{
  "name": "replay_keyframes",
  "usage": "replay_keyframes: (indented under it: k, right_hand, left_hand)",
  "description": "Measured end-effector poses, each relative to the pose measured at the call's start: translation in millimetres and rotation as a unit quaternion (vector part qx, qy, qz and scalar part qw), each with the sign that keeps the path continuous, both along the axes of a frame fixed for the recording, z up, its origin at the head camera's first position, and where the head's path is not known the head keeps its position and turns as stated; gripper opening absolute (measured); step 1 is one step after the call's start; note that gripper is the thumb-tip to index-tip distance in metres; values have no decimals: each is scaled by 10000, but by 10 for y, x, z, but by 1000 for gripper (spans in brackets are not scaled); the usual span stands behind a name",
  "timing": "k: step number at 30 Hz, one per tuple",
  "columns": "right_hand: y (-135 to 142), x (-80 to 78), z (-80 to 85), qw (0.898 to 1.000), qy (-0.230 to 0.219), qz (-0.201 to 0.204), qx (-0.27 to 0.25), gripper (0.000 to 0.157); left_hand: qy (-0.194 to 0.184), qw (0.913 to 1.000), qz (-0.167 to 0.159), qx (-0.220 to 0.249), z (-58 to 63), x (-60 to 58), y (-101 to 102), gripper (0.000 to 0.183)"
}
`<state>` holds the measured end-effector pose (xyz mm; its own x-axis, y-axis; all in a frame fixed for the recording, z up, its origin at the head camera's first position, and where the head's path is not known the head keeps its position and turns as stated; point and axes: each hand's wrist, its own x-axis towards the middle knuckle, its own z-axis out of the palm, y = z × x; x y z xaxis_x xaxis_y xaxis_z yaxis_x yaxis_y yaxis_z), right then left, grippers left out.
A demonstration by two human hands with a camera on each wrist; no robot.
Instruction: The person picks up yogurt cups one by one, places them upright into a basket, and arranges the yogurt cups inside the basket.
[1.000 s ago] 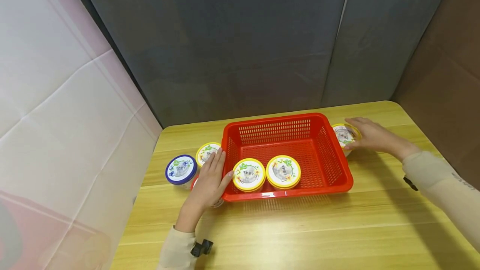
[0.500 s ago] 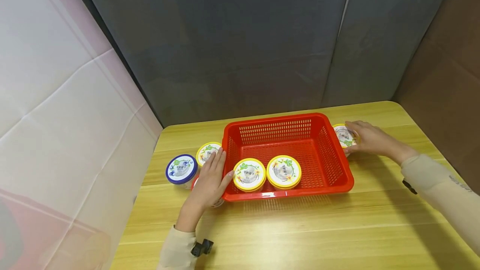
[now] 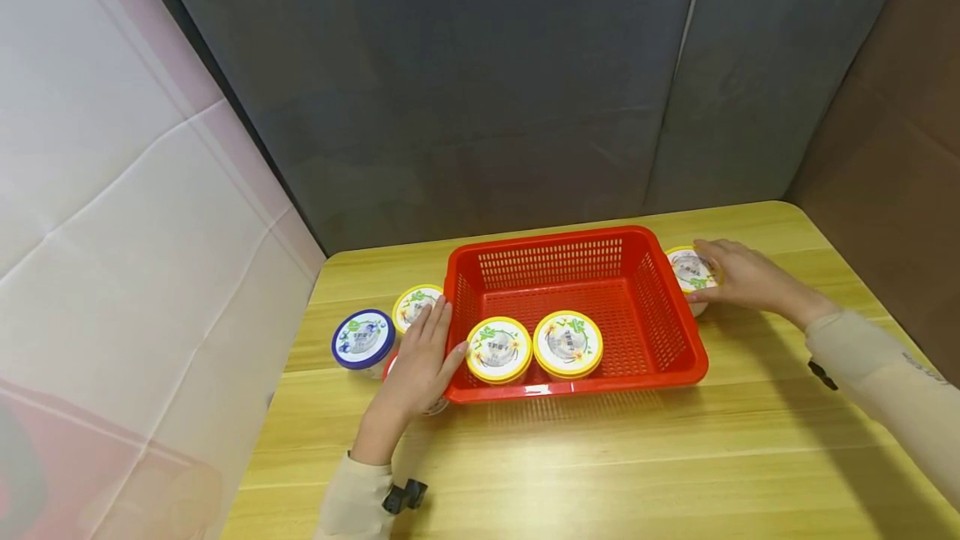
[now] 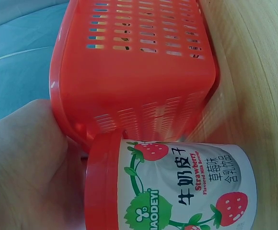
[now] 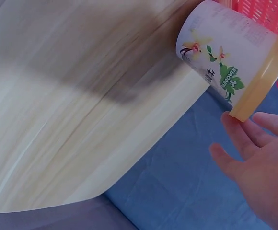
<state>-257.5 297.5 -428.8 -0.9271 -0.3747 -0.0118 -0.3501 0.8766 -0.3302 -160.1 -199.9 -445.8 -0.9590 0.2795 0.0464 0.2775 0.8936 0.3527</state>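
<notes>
Grainy tabletop (image 3: 570, 473) bears a slotted plastic basket (image 3: 622, 381), left fingers (image 3: 440, 321) straight, right fingers (image 5: 238, 135) pinching a round tub (image 5: 227, 52).

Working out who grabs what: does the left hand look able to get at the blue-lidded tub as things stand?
Probably yes. Nothing covers the blue-lidded tub, which stands close to the left hand; the hand would just have to leave the red basket.

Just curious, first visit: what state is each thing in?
Red slotted plastic basket: upright
Two round yellow-lidded tubs inside: closed, upright
Round blue-lidded tub: closed, upright
Round red-lidded tub: closed, upright
Left-side yellow-lidded tub: closed, upright
Right-side yellow-lidded tub: closed, gripped
Left hand: touching basket
Right hand: gripping tub
</notes>
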Motion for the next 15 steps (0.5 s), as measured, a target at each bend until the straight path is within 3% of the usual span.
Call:
replay_keyframes:
  k: [15]
  right_hand:
    - [96, -18, 176, 9993, 41, -379, 48, 109]
  left_hand:
    - [-28, 10000, 2, 5, 9, 5, -7, 71]
